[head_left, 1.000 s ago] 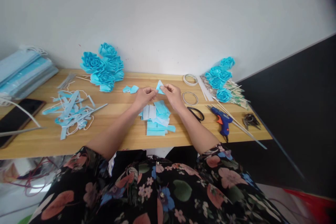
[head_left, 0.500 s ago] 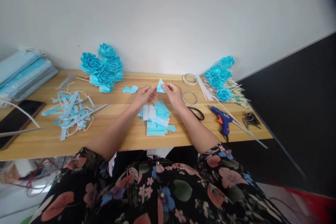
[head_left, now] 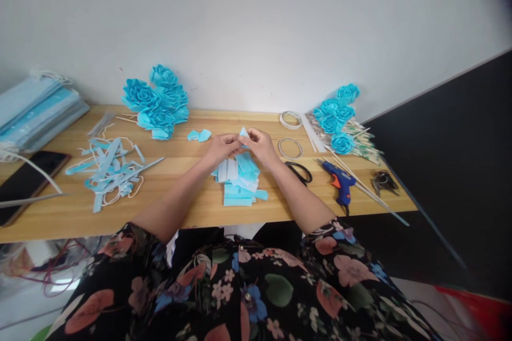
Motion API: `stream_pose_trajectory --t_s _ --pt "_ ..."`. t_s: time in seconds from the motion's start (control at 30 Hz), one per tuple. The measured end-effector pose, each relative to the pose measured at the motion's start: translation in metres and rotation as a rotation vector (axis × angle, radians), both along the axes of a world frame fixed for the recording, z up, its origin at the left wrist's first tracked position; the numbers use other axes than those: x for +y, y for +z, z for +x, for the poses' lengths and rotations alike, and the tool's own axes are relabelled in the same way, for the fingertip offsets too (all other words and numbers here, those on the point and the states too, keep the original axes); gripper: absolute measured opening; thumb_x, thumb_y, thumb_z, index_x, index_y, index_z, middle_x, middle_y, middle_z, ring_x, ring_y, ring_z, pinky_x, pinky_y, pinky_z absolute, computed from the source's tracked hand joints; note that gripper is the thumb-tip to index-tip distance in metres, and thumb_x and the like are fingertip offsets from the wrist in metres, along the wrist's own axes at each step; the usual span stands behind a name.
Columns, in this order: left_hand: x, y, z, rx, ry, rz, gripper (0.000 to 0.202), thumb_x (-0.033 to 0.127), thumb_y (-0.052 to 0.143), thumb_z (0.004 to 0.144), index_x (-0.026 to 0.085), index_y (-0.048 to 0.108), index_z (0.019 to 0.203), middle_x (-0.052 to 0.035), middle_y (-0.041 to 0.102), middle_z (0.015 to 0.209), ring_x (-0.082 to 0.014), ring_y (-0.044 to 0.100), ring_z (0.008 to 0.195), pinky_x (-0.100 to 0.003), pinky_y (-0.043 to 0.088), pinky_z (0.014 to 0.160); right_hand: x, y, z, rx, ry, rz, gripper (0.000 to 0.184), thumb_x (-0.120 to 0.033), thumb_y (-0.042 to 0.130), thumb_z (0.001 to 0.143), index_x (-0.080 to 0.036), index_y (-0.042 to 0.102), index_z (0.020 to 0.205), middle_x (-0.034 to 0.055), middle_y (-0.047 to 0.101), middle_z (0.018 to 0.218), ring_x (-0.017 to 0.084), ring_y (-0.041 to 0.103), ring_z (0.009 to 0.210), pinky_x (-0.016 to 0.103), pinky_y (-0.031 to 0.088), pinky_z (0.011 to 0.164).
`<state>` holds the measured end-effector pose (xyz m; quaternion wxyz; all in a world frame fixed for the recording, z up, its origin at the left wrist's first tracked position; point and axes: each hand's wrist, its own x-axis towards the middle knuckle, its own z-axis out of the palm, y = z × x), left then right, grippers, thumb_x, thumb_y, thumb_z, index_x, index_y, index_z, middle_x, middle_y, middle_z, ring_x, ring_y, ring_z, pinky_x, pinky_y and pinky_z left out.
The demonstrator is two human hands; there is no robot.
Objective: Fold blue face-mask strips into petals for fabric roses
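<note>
Between my two hands is a small folded piece of light blue mask fabric [head_left: 244,133], its pointed tip upward. My right hand [head_left: 259,145] pinches it from the right. My left hand [head_left: 224,148] has its fingers closed at the piece's left edge, touching the right fingers; the lower part of the fabric is hidden behind them. Just below lies a loose pile of cut blue and white fabric pieces [head_left: 242,184]. Two small folded blue petals [head_left: 199,135] rest on the table beyond my left hand.
Blue fabric roses stand at the back left [head_left: 158,101] and right [head_left: 336,112]. Strap scraps [head_left: 112,170], stacked masks [head_left: 40,109] and a phone [head_left: 32,181] lie left. Tape rolls [head_left: 290,120], black-handled scissors [head_left: 299,172], a blue glue gun [head_left: 340,184] and sticks [head_left: 372,192] lie right.
My hands have come together. The left fingers have moved right onto the fabric piece, and its triangle now shows smaller between them.
</note>
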<state>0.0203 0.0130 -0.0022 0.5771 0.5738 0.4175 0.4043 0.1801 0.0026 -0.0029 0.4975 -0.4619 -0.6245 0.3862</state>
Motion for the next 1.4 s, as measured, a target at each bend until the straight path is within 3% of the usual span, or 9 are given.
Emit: stream_pose_trajectory --t_s 0.13,0.3,0.47,0.73,0.97,1.1,1.17,1.27,1.4 --pt "-0.002 -0.001 0.001 0.102 -0.074 0.081 0.034 0.048 0.071 0.07 0.017 0.061 0.062 0.0014 0.056 0.057 -0.0095 0.049 0.052 -0.023 0.041 0.051 0.001 0.002 0.0 0.067 -0.094 -0.038 0.035 -0.051 0.071 0.075 -0.02 0.056 0.066 -0.0048 0.045 0.061 0.01 0.04 0.058 0.025 0.034 0.056" --pt "0.002 -0.003 0.0 0.101 -0.034 0.113 0.032 0.046 0.071 0.072 0.017 0.061 0.061 0.001 0.056 0.056 -0.0098 0.049 0.051 -0.023 0.039 0.051 0.006 0.004 0.006 0.307 -0.147 -0.073 0.04 -0.059 0.069 0.075 -0.02 0.062 0.075 -0.002 0.054 0.069 0.012 0.051 0.065 0.026 0.046 0.066" --pt "0.008 -0.002 -0.003 -0.02 0.083 0.06 0.038 0.051 0.075 0.068 0.017 0.06 0.06 -0.0004 0.06 0.057 -0.0099 0.05 0.052 -0.024 0.04 0.054 0.005 0.004 0.008 0.142 -0.038 -0.098 0.045 -0.064 0.059 0.082 -0.02 0.064 0.076 -0.0003 0.057 0.071 0.013 0.053 0.069 0.026 0.045 0.067" --pt "0.006 -0.001 -0.001 -0.008 0.085 0.058 0.038 0.048 0.076 0.067 0.016 0.058 0.058 0.0017 0.057 0.052 -0.0083 0.048 0.051 -0.022 0.037 0.052 0.003 0.002 0.004 0.002 -0.049 -0.051 0.03 -0.047 0.068 0.079 -0.018 0.062 0.074 -0.004 0.053 0.067 0.01 0.043 0.064 0.024 0.034 0.061" --pt "0.006 0.0 -0.003 -0.106 0.039 -0.02 0.038 0.049 0.079 0.066 0.014 0.062 0.066 -0.0002 0.062 0.059 -0.0086 0.052 0.053 -0.023 0.041 0.055 0.003 0.002 0.005 -0.046 -0.052 0.013 0.03 -0.046 0.06 0.086 -0.018 0.063 0.075 -0.0033 0.056 0.067 0.011 0.049 0.065 0.025 0.039 0.064" --pt "0.01 -0.002 -0.007 -0.244 0.002 -0.113 0.042 0.05 0.082 0.063 0.014 0.061 0.068 0.0 0.062 0.061 -0.0086 0.054 0.054 -0.024 0.043 0.057 0.007 0.004 0.014 -0.009 -0.03 0.101 0.025 -0.038 0.06 0.088 -0.021 0.068 0.103 0.0016 0.069 0.096 0.015 0.062 0.089 0.028 0.048 0.081" --pt "0.012 -0.003 -0.008 -0.289 -0.008 -0.153 0.042 0.049 0.083 0.062 0.015 0.06 0.069 0.0005 0.061 0.061 -0.0084 0.054 0.054 -0.024 0.043 0.058 0.008 0.005 0.018 -0.011 0.019 0.135 0.028 -0.032 0.063 0.086 -0.024 0.068 0.112 0.0039 0.068 0.116 0.018 0.062 0.108 0.03 0.05 0.089" --pt "0.014 -0.003 -0.008 -0.312 -0.011 -0.178 0.042 0.048 0.084 0.061 0.015 0.059 0.069 0.0012 0.06 0.06 -0.008 0.053 0.053 -0.023 0.042 0.057 0.008 0.005 0.021 -0.036 0.136 0.165 0.027 -0.027 0.065 0.084 -0.027 0.071 0.11 0.0046 0.06 0.134 0.021 0.056 0.124 0.034 0.049 0.098" --pt "0.014 -0.003 -0.008 -0.312 -0.024 -0.172 0.04 0.047 0.083 0.062 0.015 0.06 0.071 0.0019 0.059 0.058 -0.0077 0.052 0.052 -0.023 0.041 0.056 0.009 0.003 0.021 -0.043 0.2 0.167 0.024 -0.028 0.07 0.082 -0.029 0.074 0.105 0.0043 0.055 0.141 0.023 0.054 0.13 0.038 0.046 0.104"
